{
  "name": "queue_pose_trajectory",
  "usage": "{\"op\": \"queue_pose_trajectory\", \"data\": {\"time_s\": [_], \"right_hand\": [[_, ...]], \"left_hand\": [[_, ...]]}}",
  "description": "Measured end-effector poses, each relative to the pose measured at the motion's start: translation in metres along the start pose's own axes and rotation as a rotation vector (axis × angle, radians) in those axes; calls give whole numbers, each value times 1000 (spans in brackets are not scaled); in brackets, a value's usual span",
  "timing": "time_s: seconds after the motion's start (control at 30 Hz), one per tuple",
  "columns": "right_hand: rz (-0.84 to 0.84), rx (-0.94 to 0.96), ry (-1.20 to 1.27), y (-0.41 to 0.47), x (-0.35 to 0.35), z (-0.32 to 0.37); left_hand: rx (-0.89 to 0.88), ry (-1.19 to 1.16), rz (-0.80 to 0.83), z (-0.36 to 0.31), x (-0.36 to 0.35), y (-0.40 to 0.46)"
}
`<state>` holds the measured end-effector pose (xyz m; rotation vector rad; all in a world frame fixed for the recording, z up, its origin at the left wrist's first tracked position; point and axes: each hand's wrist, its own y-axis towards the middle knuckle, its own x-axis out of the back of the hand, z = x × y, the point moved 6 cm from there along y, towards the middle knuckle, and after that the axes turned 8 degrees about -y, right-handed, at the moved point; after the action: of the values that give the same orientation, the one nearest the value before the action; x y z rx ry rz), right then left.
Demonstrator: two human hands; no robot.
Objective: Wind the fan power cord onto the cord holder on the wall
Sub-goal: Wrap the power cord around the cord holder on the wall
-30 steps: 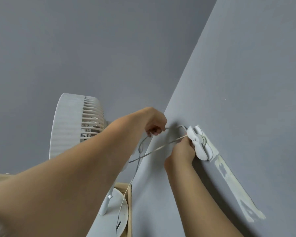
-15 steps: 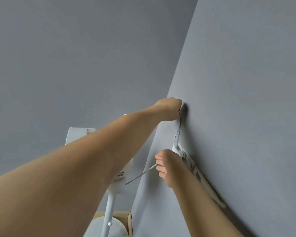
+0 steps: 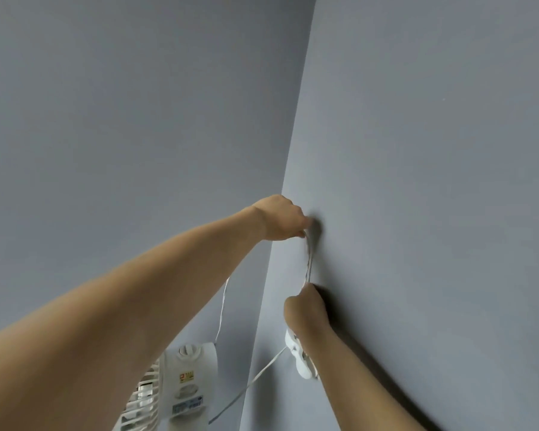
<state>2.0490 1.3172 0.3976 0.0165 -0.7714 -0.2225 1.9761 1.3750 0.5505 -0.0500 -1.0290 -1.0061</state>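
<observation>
Left hand (image 3: 279,220) at frame centre pinches power cord (image 3: 308,262) against wall (image 3: 417,181). Right hand (image 3: 304,309) below grips same cord taut. Cord holder (image 3: 299,357) lower centre, on wall. Fan (image 3: 181,387) bottom.

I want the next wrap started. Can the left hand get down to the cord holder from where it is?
Probably yes: the left hand grips the cord just above the cord holder, with bare wall between; only the right hand crowds it.

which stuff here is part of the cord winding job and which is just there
In the job:
- cord, stretched between both hands
- cord holder on the wall
- left hand, gripping the cord high up
- right hand, gripping it lower, by the holder
- fan, whose cord it is

Just there:
- grey walls
</observation>
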Motion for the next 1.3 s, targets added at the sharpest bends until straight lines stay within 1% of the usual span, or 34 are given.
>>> {"op": "queue_pose_trajectory", "data": {"time_s": [0.03, 0.07, 0.1, 0.13, 0.17, 0.23, 0.3, 0.4, 0.53, 0.63, 0.7, 0.77, 0.8, 0.87, 0.9, 0.93, 0.97, 1.03, 1.07, 1.1, 1.13, 1.2, 1.3], "right_hand": [[-1, 126, -355, 3, -2, 13], [-36, 154, -459, 6, 4, 22], [-11, 144, -289, 11, 5, 26], [27, 123, 49, 15, 11, 30], [-56, 141, 227, 14, 21, 35], [-175, 132, 343, 14, 44, 51], [-247, 191, 310, 10, 70, 73], [-351, 235, 299, 5, 109, 101], [-402, 271, 221, -7, 141, 122], [-461, 268, 219, -20, 158, 124], [-533, 251, 205, -30, 167, 121], [-589, 257, 213, -41, 178, 119], [-599, 268, 208, -49, 181, 117], [-599, 278, 177, -64, 183, 113], [-585, 278, 158, -71, 183, 111], [-564, 278, 131, -79, 181, 108], [-537, 278, 92, -87, 178, 105], [-481, 294, 27, -101, 171, 100], [-461, 302, 8, -107, 169, 97], [-452, 309, -7, -114, 168, 94], [-454, 313, -28, -120, 168, 90], [-469, 326, -46, -133, 172, 80], [-527, 430, 120, -154, 180, 72]], "left_hand": [[19, 30, -23, 3, 8, 2], [20, 76, -56, 4, 17, 4], [10, 131, -93, 7, 27, 5], [3, 175, -106, 9, 34, 5], [-2, 208, -122, 12, 40, 5], [2, 256, -125, 23, 52, 5], [33, 297, -149, 39, 72, 5], [85, 312, -264, 62, 112, 1], [134, 252, -424, 67, 152, -5], [254, 92, -553, 68, 168, -19], [397, -66, -564, 77, 163, -32], [593, -233, -491, 89, 145, -47], [697, -336, -414, 92, 132, -55], [892, -683, -224, 92, 107, -73], [964, -889, -170, 88, 100, -81], [999, -1042, -197, 86, 99, -87], [1001, -1140, -296, 86, 106, -92], [924, -1218, -586, 87, 136, -99], [854, -1185, -699, 87, 154, -101], [784, -1116, -762, 82, 172, -102], [726, -1032, -788, 76, 188, -103], [657, -898, -789, 64, 211, -104], [624, -731, -783, 51, 234, -109]]}}
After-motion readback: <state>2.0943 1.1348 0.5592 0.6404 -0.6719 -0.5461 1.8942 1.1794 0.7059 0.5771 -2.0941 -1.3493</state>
